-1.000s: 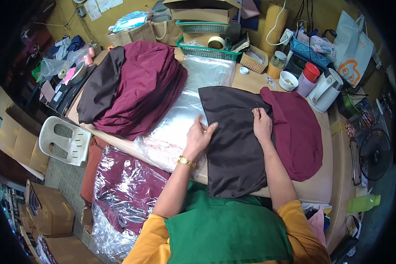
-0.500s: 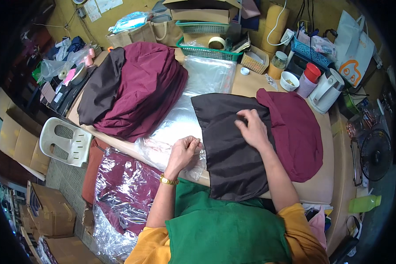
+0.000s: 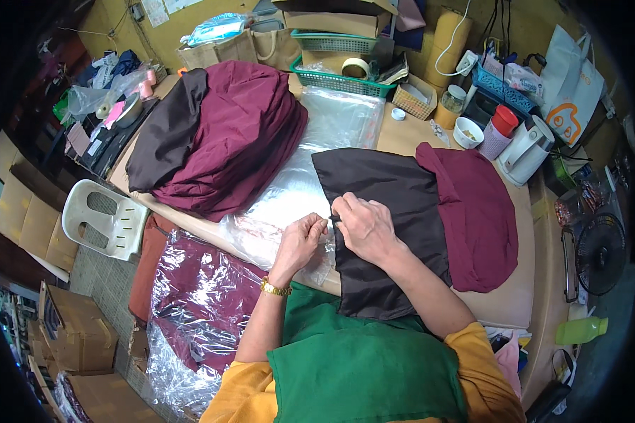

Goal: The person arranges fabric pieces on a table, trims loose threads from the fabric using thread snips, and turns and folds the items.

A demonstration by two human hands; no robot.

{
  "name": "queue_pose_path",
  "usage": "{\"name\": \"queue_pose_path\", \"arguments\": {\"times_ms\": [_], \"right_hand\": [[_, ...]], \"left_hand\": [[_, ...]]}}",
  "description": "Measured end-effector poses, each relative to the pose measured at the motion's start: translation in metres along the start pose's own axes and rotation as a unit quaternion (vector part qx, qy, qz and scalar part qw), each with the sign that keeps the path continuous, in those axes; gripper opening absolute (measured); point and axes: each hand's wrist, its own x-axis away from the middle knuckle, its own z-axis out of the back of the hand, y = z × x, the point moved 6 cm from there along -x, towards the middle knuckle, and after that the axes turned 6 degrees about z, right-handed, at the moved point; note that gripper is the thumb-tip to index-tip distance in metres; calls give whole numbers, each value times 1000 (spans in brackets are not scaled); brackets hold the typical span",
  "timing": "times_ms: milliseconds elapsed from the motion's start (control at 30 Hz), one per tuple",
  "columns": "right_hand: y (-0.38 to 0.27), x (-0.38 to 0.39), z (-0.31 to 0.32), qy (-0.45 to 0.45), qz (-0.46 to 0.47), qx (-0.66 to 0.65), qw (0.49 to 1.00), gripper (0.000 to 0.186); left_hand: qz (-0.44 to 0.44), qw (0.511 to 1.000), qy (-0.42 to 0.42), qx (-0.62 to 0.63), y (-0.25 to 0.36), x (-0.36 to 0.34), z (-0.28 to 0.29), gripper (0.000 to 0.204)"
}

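Observation:
A black fabric panel [image 3: 391, 180], joined or laid against a maroon fabric piece [image 3: 476, 218], lies flat across the table in front of me. At its left edge my right hand [image 3: 365, 227] is closed, fingertips pinching a small bit of the black fabric. My left hand [image 3: 302, 243] is closed too, thumb and forefinger pressed together just beside that edge; what they pinch is too small to make out. Under and beyond the left hand lies a stack of clear plastic bags [image 3: 282, 201]. A large heap of maroon and black fabric [image 3: 250, 137] sits to the left.
Maroon fabric wrapped in clear plastic [image 3: 204, 303] lies left of my lap. A white plastic chair [image 3: 106, 218] stands beyond it. Green baskets [image 3: 342, 76] line the back of the table. A bowl [image 3: 467, 132], a red-lidded container [image 3: 501, 127] and a white kettle [image 3: 525, 151] stand at back right.
My right hand has come down and left from above the black panel to its left edge, closing its fingers there. My left hand has shifted only slightly.

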Motion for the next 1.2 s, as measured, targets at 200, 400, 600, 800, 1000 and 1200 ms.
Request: {"name": "queue_pose_path", "arguments": {"times_ms": [200,400,600,800,1000,1200], "right_hand": [[18,3,4,52,-89,-90,991,23],[52,24,-14,114,-218,-181,952,29],[97,47,-36,177,-255,-159,937,26],[59,30,-14,112,-186,-135,967,28],[-2,8,20,45,-74,-95,992,31],[-17,1,10,11,-10,-44,999,30]], "left_hand": [[32,997,29,63,-16,-4,1,27],[86,995,11,-58,-6,5,-12,36],[57,995,-13,-83,-5,6,17,32],[22,997,54,56,-14,6,17,36],[71,985,26,152,-10,6,13,37],[51,988,30,144,-6,6,13,37]]}}
